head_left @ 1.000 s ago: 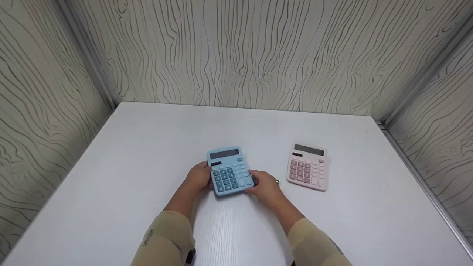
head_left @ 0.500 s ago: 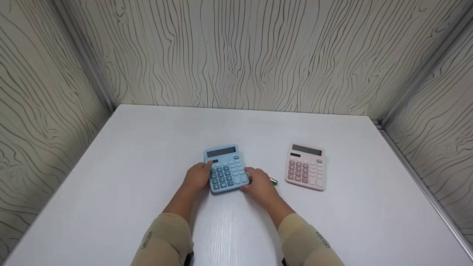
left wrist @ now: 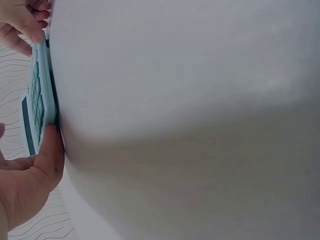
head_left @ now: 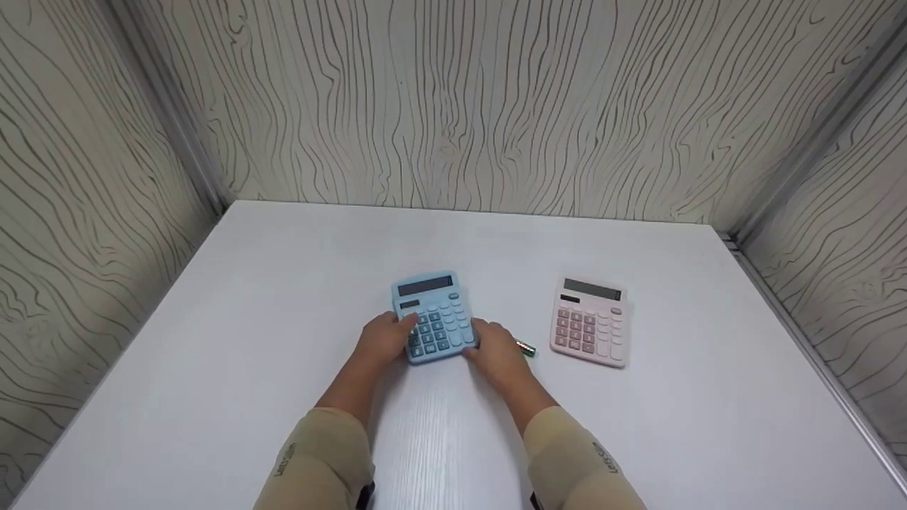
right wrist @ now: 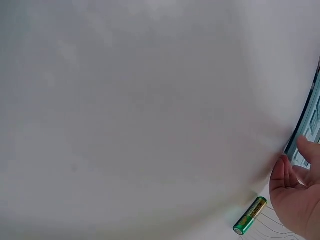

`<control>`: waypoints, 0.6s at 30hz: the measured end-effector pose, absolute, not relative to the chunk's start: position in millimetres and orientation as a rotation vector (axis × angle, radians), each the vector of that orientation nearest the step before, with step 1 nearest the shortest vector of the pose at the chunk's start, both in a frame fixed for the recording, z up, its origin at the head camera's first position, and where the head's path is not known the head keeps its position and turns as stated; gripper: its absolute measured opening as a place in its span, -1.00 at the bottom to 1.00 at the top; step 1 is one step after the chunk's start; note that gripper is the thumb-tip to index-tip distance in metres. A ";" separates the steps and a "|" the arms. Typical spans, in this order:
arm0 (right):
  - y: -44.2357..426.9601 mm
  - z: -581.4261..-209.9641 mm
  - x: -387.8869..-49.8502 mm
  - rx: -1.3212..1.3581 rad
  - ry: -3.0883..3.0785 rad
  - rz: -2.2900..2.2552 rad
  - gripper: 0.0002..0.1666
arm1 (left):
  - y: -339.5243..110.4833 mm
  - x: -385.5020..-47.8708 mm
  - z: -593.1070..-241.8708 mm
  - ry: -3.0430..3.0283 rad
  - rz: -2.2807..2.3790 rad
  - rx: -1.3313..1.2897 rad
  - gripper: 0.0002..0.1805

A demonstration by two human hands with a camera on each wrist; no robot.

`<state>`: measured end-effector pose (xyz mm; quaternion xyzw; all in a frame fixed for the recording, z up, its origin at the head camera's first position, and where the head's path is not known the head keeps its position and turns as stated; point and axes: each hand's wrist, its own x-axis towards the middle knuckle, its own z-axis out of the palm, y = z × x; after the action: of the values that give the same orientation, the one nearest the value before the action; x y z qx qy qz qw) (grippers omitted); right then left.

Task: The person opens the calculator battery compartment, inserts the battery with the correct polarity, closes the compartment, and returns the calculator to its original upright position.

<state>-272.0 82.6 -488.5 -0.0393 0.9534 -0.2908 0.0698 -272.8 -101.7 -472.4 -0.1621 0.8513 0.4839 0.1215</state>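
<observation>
A blue calculator (head_left: 453, 306) lies face up between the two hands in the head view, its display at the far end. The left hand (head_left: 380, 340) grips its left edge with the thumb over the keys. At the lower right edge, the right hand (head_left: 498, 353) holds it between thumb and fingers. In the left wrist view the calculator (left wrist: 39, 100) is seen edge-on, low at the table, with the left hand (left wrist: 27, 182) below and the right hand (left wrist: 21, 22) above. The right wrist view shows the right hand (right wrist: 300, 192) at its edge; the fingers' undersides are hidden.
A green battery (head_left: 526, 348) lies just right of the right hand, also visible as a green and gold battery (right wrist: 251, 216) in the right wrist view. Farther right is a pink calculator (head_left: 609, 326) on the white table (head_left: 297, 269). Patterned walls stand behind and at both sides.
The blue calculator has shifted slightly away and to the left. The left thumb has moved from the edge onto the keys. The right hand has moved left, and more of the battery shows.
</observation>
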 end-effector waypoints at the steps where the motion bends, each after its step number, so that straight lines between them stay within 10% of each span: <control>1: 82.6 -488.9 -272.0 -0.117 2.872 -0.870 -0.38 | -101.4 -273.4 -472.8 2.482 1.416 -0.475 -0.26; 18: 93.0 -477.6 -268.8 -0.114 2.846 -0.885 -0.31 | -104.8 -271.5 -469.0 2.601 1.292 -0.451 -0.30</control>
<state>-268.8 93.0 -477.6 -0.0380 0.9512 -0.2957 0.0793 -271.5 -104.8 -469.0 -0.1527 0.8805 0.4373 0.1013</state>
